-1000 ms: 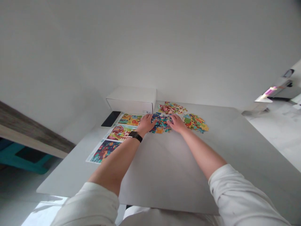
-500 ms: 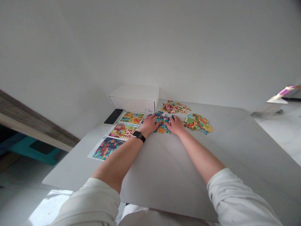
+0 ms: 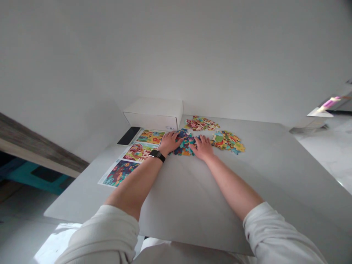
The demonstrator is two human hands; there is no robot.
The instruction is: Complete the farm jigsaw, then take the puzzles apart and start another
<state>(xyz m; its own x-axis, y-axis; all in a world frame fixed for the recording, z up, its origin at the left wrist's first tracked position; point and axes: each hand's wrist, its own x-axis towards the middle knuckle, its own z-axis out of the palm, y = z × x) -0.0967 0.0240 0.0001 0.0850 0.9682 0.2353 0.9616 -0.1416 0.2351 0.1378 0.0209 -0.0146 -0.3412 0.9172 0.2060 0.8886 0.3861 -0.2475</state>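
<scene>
Left hand [image 3: 170, 142] and right hand [image 3: 201, 147] lie open, fingertips on a heap of blue cardboard jigsaw pieces [image 3: 184, 142] at twelve o'clock — one careless sweep could shove it into the yellow-green cardboard pieces [image 3: 227, 142] at one o'clock.

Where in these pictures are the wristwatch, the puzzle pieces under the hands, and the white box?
Wristwatch [image 3: 157, 155]: head view, on its face.
Puzzle pieces [image 3: 183, 145]: head view, pile's middle.
White box [image 3: 153, 107]: head view, its top.

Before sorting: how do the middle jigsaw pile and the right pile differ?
The middle pile is mostly blue and teal; the right pile mostly yellow and green. Your left hand and right hand touch the middle pile, not the right pile. Both lie loose on the table.
</scene>
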